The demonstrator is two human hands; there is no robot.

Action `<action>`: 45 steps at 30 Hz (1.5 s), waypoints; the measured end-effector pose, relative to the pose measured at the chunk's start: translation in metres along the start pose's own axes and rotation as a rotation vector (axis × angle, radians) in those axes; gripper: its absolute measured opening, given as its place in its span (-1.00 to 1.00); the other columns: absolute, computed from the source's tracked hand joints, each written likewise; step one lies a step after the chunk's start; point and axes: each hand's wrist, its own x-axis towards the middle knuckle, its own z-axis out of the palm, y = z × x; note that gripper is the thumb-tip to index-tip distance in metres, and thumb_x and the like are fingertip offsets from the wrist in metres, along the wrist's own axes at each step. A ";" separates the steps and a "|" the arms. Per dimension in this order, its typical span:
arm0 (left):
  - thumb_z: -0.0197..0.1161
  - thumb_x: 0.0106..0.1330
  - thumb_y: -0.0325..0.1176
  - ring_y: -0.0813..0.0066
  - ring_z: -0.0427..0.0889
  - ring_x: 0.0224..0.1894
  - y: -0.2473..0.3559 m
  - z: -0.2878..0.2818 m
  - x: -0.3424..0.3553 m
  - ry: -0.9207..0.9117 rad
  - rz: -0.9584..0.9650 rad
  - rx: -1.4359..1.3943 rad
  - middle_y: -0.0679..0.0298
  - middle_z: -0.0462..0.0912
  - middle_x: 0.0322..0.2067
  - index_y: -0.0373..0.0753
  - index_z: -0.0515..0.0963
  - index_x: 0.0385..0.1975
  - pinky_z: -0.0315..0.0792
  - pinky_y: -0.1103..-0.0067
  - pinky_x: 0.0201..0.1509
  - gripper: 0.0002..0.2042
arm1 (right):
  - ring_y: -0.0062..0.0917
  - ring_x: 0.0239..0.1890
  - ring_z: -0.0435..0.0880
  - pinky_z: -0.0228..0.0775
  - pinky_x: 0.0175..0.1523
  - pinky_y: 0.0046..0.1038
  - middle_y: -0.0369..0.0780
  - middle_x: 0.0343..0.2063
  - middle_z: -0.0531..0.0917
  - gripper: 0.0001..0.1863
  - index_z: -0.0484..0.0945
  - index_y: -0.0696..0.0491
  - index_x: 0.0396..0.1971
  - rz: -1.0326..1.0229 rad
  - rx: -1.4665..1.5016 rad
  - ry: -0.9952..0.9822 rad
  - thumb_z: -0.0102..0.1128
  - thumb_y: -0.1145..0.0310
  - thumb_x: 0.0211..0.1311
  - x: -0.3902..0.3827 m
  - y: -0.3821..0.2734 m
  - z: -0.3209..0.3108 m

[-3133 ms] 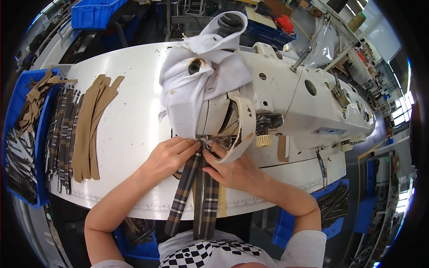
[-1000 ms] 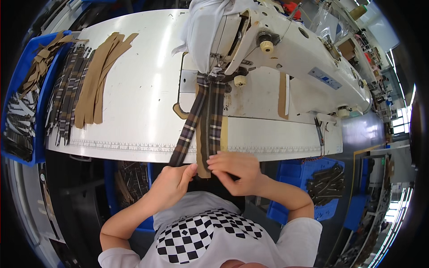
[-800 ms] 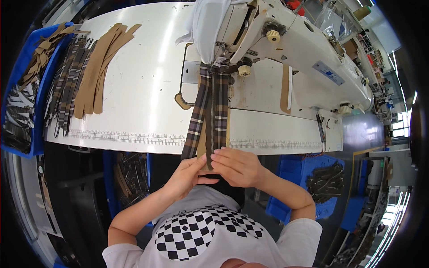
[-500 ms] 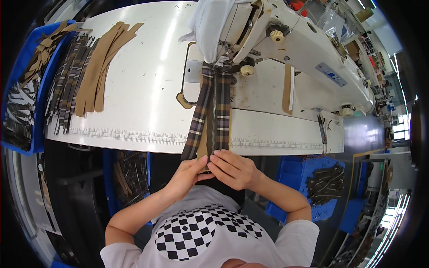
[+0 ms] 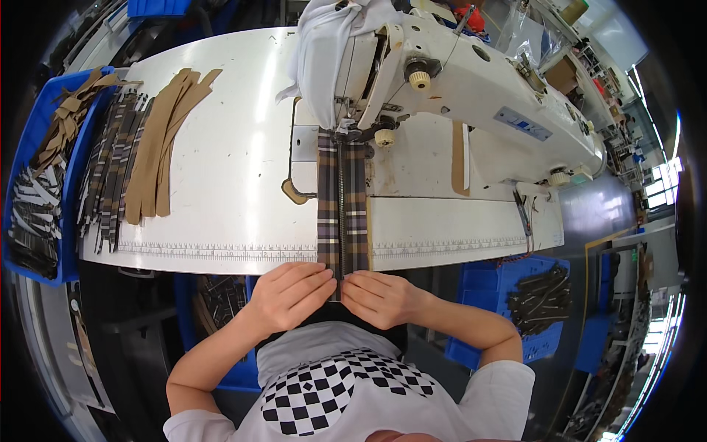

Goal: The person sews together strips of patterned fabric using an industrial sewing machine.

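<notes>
A long zipper [image 5: 342, 199] runs from under the sewing machine's needle area [image 5: 342, 135] to the table's front edge, with a brown-and-black plaid strip [image 5: 356, 214] along each side. Tan fabric peeks out along the right edge. My left hand [image 5: 293, 295] grips the near end of the left plaid strip, its fingers bent over the top and its thumb hidden. Opposite it, my right hand [image 5: 381, 297] pinches the near end on the right side. Both hands sit just off the table edge, nearly meeting at the zipper.
On the left of the white table [image 5: 221, 162] lie tan strips [image 5: 158, 155] and plaid strips [image 5: 110, 169], beside a blue bin [image 5: 71, 214] of scraps. Thread snips [image 5: 523, 214] rest at right. Below the table is a blue bin [image 5: 471, 324] holding dark zipper-like pieces.
The left plaid strip, slanting away from the zipper before, now lies straight alongside it and covers the tan fabric there. My left hand has turned so its fingers lie on top. The view has shifted.
</notes>
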 end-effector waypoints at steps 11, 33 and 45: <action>0.30 -0.05 -0.49 0.40 0.66 -0.18 -0.007 0.004 -0.006 -0.148 0.072 0.020 0.26 0.68 -0.28 -0.28 0.66 -0.37 0.56 0.54 -0.08 -0.81 | -0.41 -0.24 0.66 0.62 -0.07 -0.45 -0.17 -0.32 0.63 -0.88 0.56 0.14 -0.41 0.032 0.049 0.092 0.23 0.46 0.01 -0.006 0.001 0.007; 0.38 -0.04 -0.43 0.31 0.68 -0.20 -0.103 0.014 0.073 -0.153 0.029 0.064 0.22 0.68 -0.22 -0.27 0.65 -0.33 0.60 0.48 -0.19 -0.77 | -0.30 -0.20 0.70 0.60 -0.07 -0.41 -0.03 -0.30 0.68 -0.84 0.62 0.22 -0.45 -0.007 0.068 -0.055 0.21 0.45 -0.02 0.008 0.002 -0.007; 0.39 -0.02 -0.39 0.25 0.65 -0.18 -0.133 0.022 0.077 -0.202 0.002 0.039 0.17 0.67 -0.21 -0.30 0.63 -0.32 0.57 0.45 -0.12 -0.75 | -0.29 -0.21 0.70 0.60 -0.08 -0.43 -0.03 -0.30 0.68 -0.83 0.61 0.24 -0.44 0.009 0.116 -0.121 0.22 0.44 0.01 0.014 0.034 -0.004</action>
